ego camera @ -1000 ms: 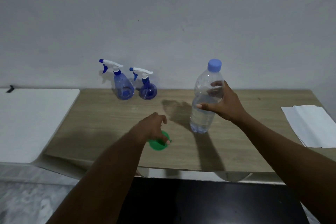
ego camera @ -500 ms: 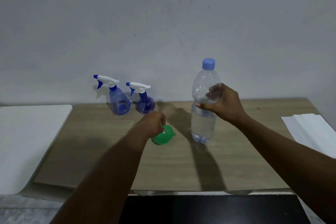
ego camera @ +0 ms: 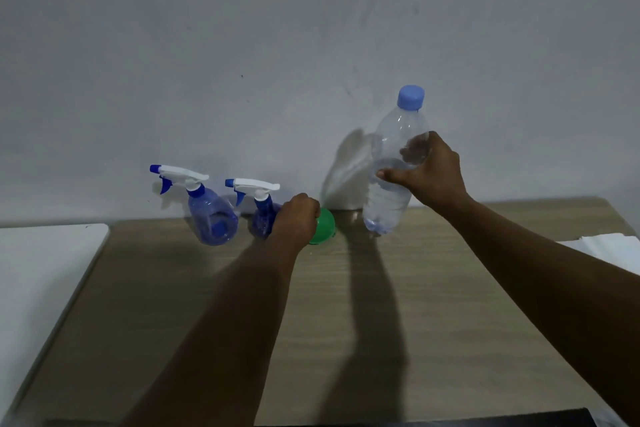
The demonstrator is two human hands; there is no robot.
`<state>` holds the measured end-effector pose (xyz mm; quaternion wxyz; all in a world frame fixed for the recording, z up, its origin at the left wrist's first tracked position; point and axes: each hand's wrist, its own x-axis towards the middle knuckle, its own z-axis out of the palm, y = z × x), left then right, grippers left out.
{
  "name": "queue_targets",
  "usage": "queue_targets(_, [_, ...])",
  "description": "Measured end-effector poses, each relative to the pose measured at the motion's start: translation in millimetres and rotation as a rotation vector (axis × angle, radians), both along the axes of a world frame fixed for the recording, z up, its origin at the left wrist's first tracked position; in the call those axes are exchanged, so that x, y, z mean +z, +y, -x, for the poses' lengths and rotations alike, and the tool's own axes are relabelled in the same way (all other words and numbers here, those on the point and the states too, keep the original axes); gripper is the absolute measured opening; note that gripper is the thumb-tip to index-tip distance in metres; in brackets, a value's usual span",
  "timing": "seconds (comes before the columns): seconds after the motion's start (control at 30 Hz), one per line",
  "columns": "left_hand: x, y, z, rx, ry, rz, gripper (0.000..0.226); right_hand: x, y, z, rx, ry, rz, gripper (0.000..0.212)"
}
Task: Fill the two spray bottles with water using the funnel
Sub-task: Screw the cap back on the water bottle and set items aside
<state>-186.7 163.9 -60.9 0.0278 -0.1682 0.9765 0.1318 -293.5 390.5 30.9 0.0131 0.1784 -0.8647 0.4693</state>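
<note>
Two blue spray bottles with white trigger heads stand at the back of the wooden table, the larger one point(ego camera: 212, 218) on the left and the smaller one point(ego camera: 262, 215) right beside it. My left hand point(ego camera: 296, 220) is closed around a green funnel point(ego camera: 323, 225), partly covering the smaller bottle. My right hand point(ego camera: 431, 172) grips a clear water bottle point(ego camera: 393, 180) with a blue cap, tilted slightly and held near the wall. The bottle is about half full.
The wooden table point(ego camera: 346, 305) runs up to a grey wall. A white surface point(ego camera: 38, 274) adjoins it on the left. White paper point(ego camera: 609, 250) lies at the right edge. A dark edge point(ego camera: 485, 421) shows at the bottom.
My left hand picked the funnel up off the table and carried it back toward the smaller spray bottle. My right hand lifted the water bottle and moved it toward the wall.
</note>
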Motion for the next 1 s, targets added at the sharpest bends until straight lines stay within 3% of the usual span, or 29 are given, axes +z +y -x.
queue_targets(0.5, [-15,-7,9,-0.004,0.006,-0.079,0.039,-23,2,11,0.044,-0.05,0.006,0.079])
queue_targets(0.73, [5,1,-8,-0.041,0.051,-0.087,0.053,-17,18,-2,0.082,-0.233,-0.105,0.104])
queue_targets(1.0, [24,56,-24,-0.137,0.138,-0.212,0.036,-17,84,-38,0.048,-0.177,-0.371,0.043])
